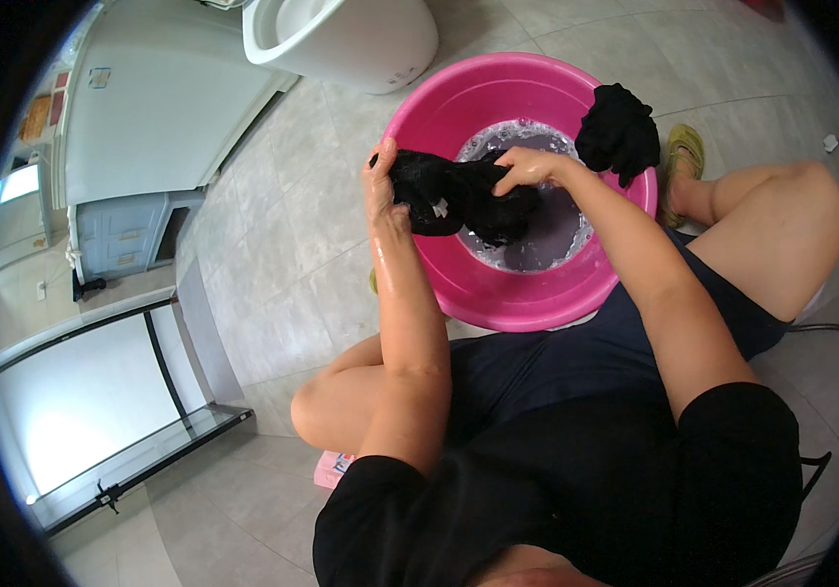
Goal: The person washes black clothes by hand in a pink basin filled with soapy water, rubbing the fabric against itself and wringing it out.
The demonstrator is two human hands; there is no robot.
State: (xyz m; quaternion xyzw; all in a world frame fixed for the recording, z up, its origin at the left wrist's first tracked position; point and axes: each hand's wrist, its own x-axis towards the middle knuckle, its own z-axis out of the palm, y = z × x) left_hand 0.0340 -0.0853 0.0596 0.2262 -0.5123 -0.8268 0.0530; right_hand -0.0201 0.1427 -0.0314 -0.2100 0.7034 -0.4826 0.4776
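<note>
A wet black garment with a small white tag is stretched between my hands over a large pink basin. My left hand, wet and closed, grips one end at the basin's left rim. Fingers of my right hand close on the garment's other part, above the middle of the basin. Greyish, sudsy water lies in the basin, and the garment's lower folds hang down to it. A second bunched black cloth is draped over the right rim, apart from both hands.
The basin stands on grey floor tiles between my bent legs. Beyond it at the upper left is a white toilet. A pink box sits beside my left leg. Further left are a white door and a glass panel.
</note>
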